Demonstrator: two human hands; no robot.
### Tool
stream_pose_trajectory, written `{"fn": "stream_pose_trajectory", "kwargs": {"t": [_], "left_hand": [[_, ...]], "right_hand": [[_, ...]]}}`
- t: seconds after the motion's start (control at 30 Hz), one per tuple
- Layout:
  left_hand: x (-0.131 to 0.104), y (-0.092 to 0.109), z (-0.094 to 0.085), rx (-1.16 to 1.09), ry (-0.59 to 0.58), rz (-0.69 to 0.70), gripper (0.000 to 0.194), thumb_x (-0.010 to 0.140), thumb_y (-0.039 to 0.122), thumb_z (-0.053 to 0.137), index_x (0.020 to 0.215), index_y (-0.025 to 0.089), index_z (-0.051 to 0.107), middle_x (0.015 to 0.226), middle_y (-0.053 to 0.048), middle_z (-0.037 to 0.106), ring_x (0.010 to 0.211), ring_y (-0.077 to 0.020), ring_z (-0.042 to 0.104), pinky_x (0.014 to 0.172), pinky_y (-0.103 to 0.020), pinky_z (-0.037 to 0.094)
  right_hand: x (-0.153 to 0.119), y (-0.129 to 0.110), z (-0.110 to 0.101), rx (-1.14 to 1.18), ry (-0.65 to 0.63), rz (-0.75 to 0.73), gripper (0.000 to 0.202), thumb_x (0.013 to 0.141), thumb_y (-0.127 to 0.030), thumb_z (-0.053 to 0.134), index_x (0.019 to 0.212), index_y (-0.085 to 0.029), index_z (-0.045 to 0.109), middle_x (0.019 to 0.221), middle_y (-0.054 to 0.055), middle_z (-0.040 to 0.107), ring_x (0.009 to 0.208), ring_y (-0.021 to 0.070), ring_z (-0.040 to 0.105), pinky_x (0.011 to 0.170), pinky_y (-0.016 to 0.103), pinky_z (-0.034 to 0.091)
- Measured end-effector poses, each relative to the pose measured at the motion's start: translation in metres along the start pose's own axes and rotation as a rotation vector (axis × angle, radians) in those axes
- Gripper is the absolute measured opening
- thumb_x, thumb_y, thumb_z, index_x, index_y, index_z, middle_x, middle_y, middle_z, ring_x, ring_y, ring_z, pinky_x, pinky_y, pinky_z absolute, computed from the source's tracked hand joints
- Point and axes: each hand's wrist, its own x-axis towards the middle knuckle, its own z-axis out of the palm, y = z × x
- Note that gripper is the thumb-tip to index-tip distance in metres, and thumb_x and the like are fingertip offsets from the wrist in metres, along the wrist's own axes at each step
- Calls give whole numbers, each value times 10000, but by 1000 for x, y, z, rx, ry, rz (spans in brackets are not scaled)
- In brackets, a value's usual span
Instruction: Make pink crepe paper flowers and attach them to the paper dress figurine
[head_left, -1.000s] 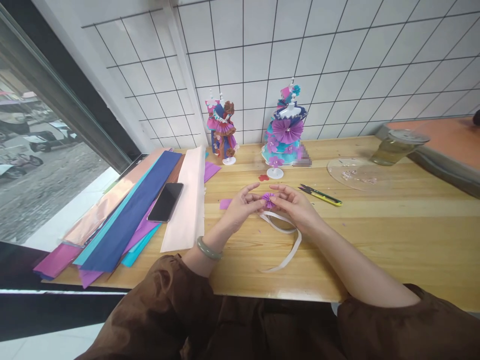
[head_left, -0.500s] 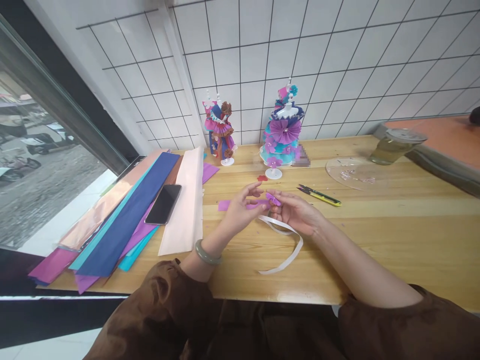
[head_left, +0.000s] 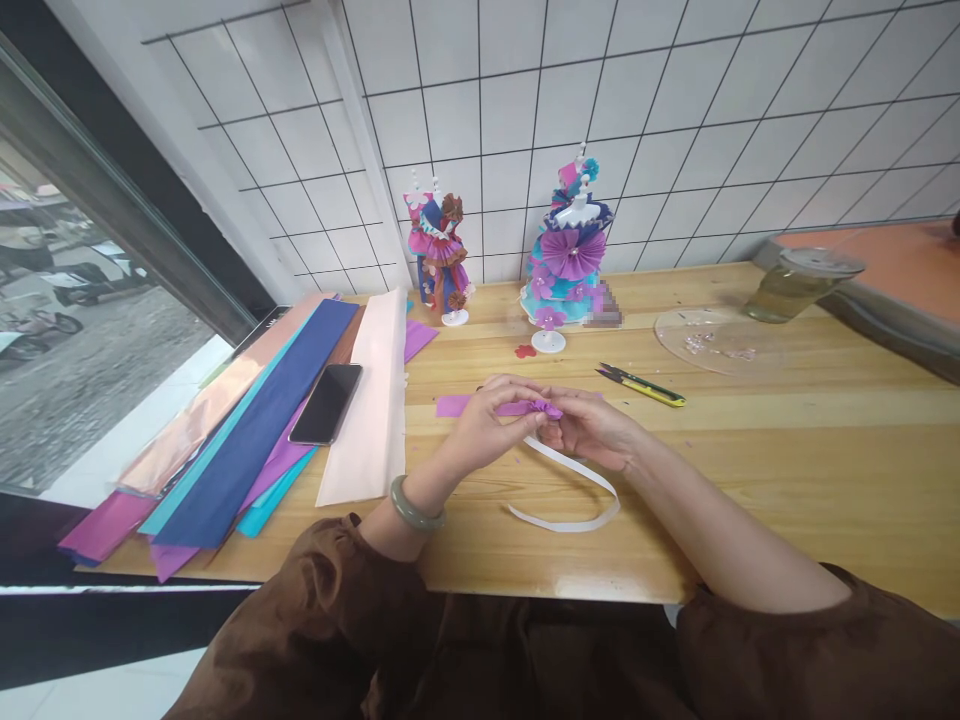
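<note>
A small gathered piece of purple crepe paper (head_left: 546, 408) is pinched between both hands above the table. My left hand (head_left: 491, 418) has its thumb and fingers closed on the left side of it. My right hand (head_left: 592, 425) grips its right side, with the fingers partly hidden. From beneath the fingers a white ribbon (head_left: 577, 467) hangs and curls onto the wood. Behind the hands lies a flat purple paper strip (head_left: 452, 406), partly covered by them. A red paper flower shape (head_left: 525, 351) rests just beyond.
Yellow thread snips (head_left: 643, 384) lie to the right, near a clear round dish (head_left: 675, 328) of small beads and a lidded cup (head_left: 795, 285). Small paper-dressed mannequin stands (head_left: 574, 250) are at the wall. Crepe paper sheets (head_left: 259, 430) and a phone (head_left: 327, 403) cover the left.
My left hand has come in and closed its fingers onto the purple crepe paper, where before they were raised beside it. The white ribbon has shifted into a wider curve.
</note>
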Motion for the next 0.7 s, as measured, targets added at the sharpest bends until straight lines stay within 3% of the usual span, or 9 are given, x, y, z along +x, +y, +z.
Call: {"fn": "stream_pose_trajectory", "kwargs": {"t": [0.1, 0.17, 0.27, 0.33, 0.4, 0.47, 0.57, 0.7], "left_hand": [[2, -4, -1, -184, 50, -134, 185, 691, 274, 627, 837, 160, 633, 908, -75, 632, 887, -186, 564, 846, -350, 400], [3, -8, -2, -321, 96, -231, 220, 673, 281, 644, 844, 143, 621, 859, -71, 651, 818, -176, 589, 799, -340, 421], [5, -14, -5, -432, 163, -326, 251, 641, 283, 671, 837, 132, 625, 828, -71, 665, 794, -170, 599, 780, -323, 419], [6, -18, -7, -448, 185, -365, 268, 640, 295, 669, 853, 137, 632, 829, -72, 669, 774, -159, 599, 749, -302, 419], [6, -21, -9, -441, 196, -390, 273, 647, 310, 659, 864, 147, 637, 841, -70, 671, 753, -146, 594, 715, -278, 416], [6, -24, -10, -430, 205, -402, 266, 653, 319, 650, 863, 157, 642, 850, -67, 671, 746, -136, 590, 698, -260, 411], [6, -28, -11, -420, 217, -411, 259, 651, 320, 649, 857, 163, 642, 845, -63, 670, 735, -129, 588, 693, -254, 409], [6, -32, -11, -416, 223, -408, 237, 652, 322, 646, 824, 160, 635, 832, -64, 669, 744, -132, 591, 702, -259, 410]], "right_hand": [[4, 2, -3, -107, 79, -65, 202, 726, -274, 575, 900, -178, 605, 609, -6, 553, 466, 71, 455, 456, 202, 379], [6, 1, -11, -277, 242, -187, 243, 734, -312, 559, 939, -184, 585, 637, 3, 568, 484, 88, 474, 485, 227, 396], [7, -7, -33, -734, 545, -423, 278, 753, -341, 520, 978, -187, 572, 744, 42, 609, 635, 158, 549, 609, 298, 432], [5, -14, -51, -1120, 723, -465, 292, 765, -328, 489, 995, -174, 582, 856, 84, 626, 767, 214, 566, 694, 347, 420], [3, -19, -67, -1433, 850, -389, 304, 767, -294, 470, 999, -140, 591, 960, 133, 607, 910, 263, 539, 761, 369, 396], [1, -22, -79, -1608, 893, -172, 290, 758, -267, 467, 963, -115, 606, 962, 163, 597, 923, 282, 536, 732, 356, 402], [-1, -23, -86, -1728, 866, 128, 241, 750, -191, 443, 891, -107, 620, 899, 170, 602, 864, 283, 561, 639, 330, 410], [-1, -21, -82, -1828, 873, 243, 229, 738, -119, 438, 871, -95, 622, 908, 183, 600, 879, 287, 563, 615, 309, 407]]}}
